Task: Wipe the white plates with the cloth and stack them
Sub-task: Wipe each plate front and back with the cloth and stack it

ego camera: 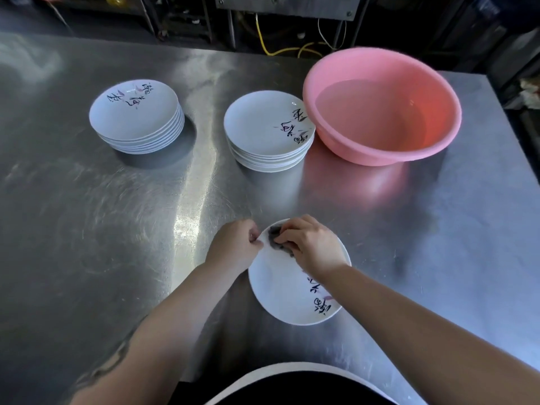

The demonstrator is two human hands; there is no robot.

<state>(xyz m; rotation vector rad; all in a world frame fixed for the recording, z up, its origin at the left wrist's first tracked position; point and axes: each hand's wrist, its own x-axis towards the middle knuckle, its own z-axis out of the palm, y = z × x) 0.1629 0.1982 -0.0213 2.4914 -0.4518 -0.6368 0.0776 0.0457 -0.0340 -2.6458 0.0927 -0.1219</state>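
A white plate with dark brush lettering is held near the table's front edge. My left hand pinches its far left rim. My right hand grips a small grey cloth and presses it on the plate's far inner side. Most of the cloth is hidden under my fingers. Two stacks of the same white plates stand farther back: one at the left, one in the middle, each several plates high.
A pink plastic basin holding water stands at the back right, touching the middle stack's side. The steel table runs wide to the left and right. Cables and equipment legs lie behind the far edge.
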